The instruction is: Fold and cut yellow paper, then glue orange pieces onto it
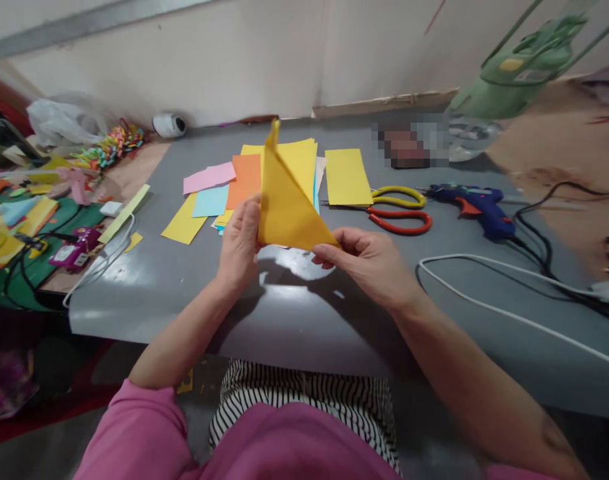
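A yellow sheet of paper [287, 207], folded to a triangle with a narrow point at the top, is held up above the table between both hands. My left hand [242, 233] pinches its lower left edge, thumb in front. At the lower right corner, my right hand [364, 257] grips the paper between thumb and fingers. Behind it, partly hidden, lies a stack of larger yellow sheets [299, 157]. Orange paper [244, 180], pink paper [209, 178], light blue paper [209, 201] and a yellow piece [184, 220] lie to the left.
Right of the stack are a yellow sheet [347, 177], scissors [400, 221] with red and yellow handles, and a blue glue gun [477, 203]. A white cable [504, 310] crosses the right side. A green bottle [514, 80] stands at the back right; paper scraps [19, 213] crowd the left.
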{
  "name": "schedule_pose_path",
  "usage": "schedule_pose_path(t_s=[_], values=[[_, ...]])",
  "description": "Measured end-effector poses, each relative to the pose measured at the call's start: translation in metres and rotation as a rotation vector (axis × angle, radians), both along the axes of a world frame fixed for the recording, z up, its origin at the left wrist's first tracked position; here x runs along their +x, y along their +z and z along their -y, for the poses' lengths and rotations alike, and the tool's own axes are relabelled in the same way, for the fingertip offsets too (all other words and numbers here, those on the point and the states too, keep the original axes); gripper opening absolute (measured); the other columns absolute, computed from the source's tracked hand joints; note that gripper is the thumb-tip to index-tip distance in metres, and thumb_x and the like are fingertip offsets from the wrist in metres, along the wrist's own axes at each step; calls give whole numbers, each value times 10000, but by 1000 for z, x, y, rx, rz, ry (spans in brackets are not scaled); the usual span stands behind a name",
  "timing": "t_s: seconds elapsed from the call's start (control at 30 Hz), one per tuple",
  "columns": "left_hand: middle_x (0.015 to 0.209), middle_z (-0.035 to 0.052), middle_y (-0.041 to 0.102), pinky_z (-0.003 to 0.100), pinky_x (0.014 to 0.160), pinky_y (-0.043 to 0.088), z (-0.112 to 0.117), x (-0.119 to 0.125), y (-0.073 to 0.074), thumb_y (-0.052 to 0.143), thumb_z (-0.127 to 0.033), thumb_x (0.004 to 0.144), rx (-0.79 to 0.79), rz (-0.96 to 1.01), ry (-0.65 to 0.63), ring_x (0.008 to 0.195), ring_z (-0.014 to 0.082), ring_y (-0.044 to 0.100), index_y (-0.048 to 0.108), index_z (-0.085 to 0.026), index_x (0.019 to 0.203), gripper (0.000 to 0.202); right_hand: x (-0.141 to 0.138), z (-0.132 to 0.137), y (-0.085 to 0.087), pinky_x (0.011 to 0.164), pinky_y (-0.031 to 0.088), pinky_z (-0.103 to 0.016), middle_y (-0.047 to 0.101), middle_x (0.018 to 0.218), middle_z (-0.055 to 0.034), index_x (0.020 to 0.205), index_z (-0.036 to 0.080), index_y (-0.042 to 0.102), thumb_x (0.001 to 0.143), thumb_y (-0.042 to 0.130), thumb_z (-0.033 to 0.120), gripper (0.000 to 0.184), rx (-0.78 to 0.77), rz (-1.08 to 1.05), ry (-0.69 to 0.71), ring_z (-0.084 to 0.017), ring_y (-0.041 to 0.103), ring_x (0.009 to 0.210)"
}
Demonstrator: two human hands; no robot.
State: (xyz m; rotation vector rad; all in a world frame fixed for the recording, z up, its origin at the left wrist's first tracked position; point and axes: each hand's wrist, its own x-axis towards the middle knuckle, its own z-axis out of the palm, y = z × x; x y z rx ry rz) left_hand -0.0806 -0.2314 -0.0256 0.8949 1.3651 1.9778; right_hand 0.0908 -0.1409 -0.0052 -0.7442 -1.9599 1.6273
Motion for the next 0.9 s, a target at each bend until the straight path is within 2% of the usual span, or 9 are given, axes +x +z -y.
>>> schedule_pose_path(t_s=[0.07, 0.13, 0.23, 0.3, 0.4, 0.6, 0.73, 0.9], values=[[892, 44, 719, 320, 772, 535, -1, 5, 0, 639, -735, 777, -41, 108, -204, 874, 194, 676, 701, -233, 929, 528, -2, 1, -1, 607, 483, -271, 702, 692, -5, 743, 204, 689, 751, 767, 460, 268, -25, -57, -66, -121, 594, 603], [870, 39, 731, 342, 830, 534, -2, 16, -2, 772, -635, 717, -74, 154, -353, 868, 192, 679, 733, -224, 919, 459, -4, 2, -3, 598, 479, -269, 690, 681, 2, 739, 207, 680, 727, 790, 482, 296, -59, -117, -103, -119, 581, 601], [749, 8, 714, 343, 828, 524, -3, 32, -3, 852, -512, 685, -74, 227, -435, 738, 148, 657, 766, -216, 822, 337, -8, 5, -6, 594, 475, -262, 647, 640, 23, 712, 208, 658, 694, 822, 504, 338, -111, -185, -87, -112, 564, 594], [712, -4, 707, 353, 807, 528, -4, 39, -3, 858, -522, 669, -61, 319, -429, 672, 132, 640, 762, -216, 741, 329, -10, 6, -7, 600, 476, -261, 629, 627, 33, 716, 209, 658, 691, 829, 506, 344, -143, -200, -69, -108, 561, 591], [748, -4, 725, 344, 769, 540, -4, 39, -1, 876, -512, 639, -74, 408, -371, 669, 132, 649, 738, -214, 676, 331, -10, 7, -8, 610, 481, -267, 638, 632, 31, 731, 212, 665, 705, 818, 502, 328, -157, -166, -60, -112, 568, 595], [852, 10, 751, 377, 878, 554, -1, 23, 1, 858, -532, 665, -101, 449, -274, 860, 176, 715, 717, -205, 767, 370, -8, 7, -7, 599, 497, -276, 699, 674, 5, 752, 212, 689, 701, 811, 448, 270, -209, -102, -64, -116, 586, 585], [900, 35, 763, 373, 856, 562, 0, 16, 2, 843, -579, 659, -127, 426, -264, 894, 200, 723, 733, -214, 838, 422, -9, 7, -7, 599, 483, -248, 702, 660, 16, 751, 207, 695, 696, 826, 413, 251, -244, -123, -47, -99, 590, 586], [966, 46, 766, 355, 842, 554, 2, 11, 1, 829, -568, 684, -143, 427, -309, 926, 198, 702, 750, -226, 858, 392, -7, 4, -6, 603, 473, -245, 708, 677, 9, 745, 199, 688, 718, 815, 444, 277, -126, -116, -53, -107, 600, 605]])
